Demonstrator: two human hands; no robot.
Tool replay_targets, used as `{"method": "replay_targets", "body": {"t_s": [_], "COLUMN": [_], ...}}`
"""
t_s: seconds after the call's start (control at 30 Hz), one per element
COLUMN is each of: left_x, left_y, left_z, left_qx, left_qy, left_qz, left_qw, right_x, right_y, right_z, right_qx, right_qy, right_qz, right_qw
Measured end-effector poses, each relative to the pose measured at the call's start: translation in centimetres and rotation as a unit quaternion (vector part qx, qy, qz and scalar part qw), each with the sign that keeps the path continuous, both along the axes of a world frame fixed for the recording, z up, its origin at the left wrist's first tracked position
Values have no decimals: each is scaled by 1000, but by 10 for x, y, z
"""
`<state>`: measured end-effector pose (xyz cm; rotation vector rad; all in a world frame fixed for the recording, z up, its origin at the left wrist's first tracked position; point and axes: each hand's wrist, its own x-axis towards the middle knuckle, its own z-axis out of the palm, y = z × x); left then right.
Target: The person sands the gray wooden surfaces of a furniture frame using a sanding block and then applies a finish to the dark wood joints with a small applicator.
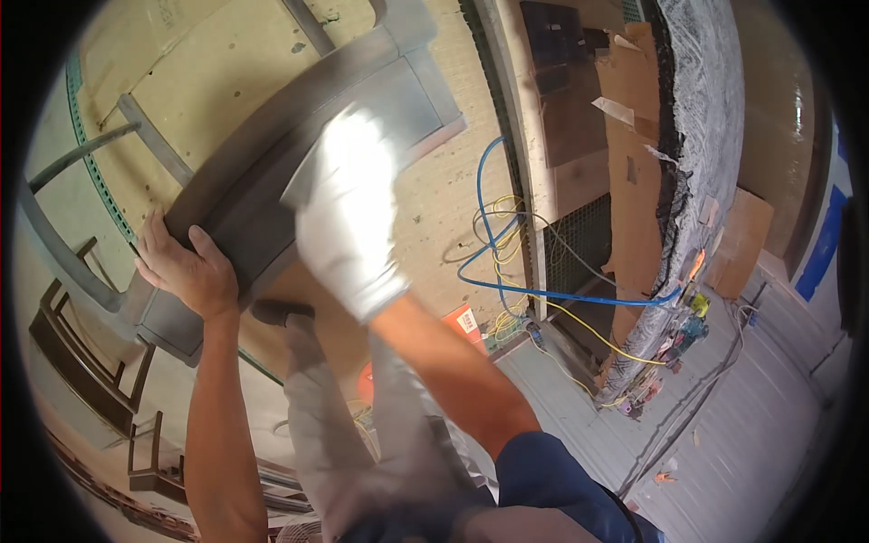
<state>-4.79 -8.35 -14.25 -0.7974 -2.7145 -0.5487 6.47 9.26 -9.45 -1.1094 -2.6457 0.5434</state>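
Now my left grip (190, 267) lies open, fingers spread, on the grey chair (258, 158); my white-gloved right grip (348, 199) blurs over it, and I can't tell whether it's closed.

The left hand (188, 269) is bare and lies on a gray furniture piece (380, 93), near its lower left end, with the thumb apart from the fingers. The right hand (353, 213), in a white glove, is over the middle of the same piece; it is blurred, and a thin flat thing (296, 188) shows at its left edge, of which I cannot tell the kind. Brown chairs (83, 371) stand at the lower left. On the right side, a blue hose (579, 296) runs near a yellow cord (615, 345) and torn cardboard (631, 222)
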Motion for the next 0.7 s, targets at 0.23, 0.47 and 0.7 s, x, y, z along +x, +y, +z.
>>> {"method": "replay_targets", "body": {"t_s": [0.23, 0.47, 0.7], "left_x": [-7, -35, -35], "left_y": [1, -76, -172], "left_z": [1, 11, 25], "left_qx": [-13, 15, -27], "left_qy": [35, -53, -84], "left_qz": [11, -61, 34], "left_qw": [999, 997, 996], "right_x": [42, 39, -32], "right_y": [47, 44, -103], "right_z": [-5, -9, 12], "right_qx": [5, 54, -129], "right_qy": [25, -57, -249], "right_qz": [17, 17, 250], "right_qw": [1000, 997, 927]}}
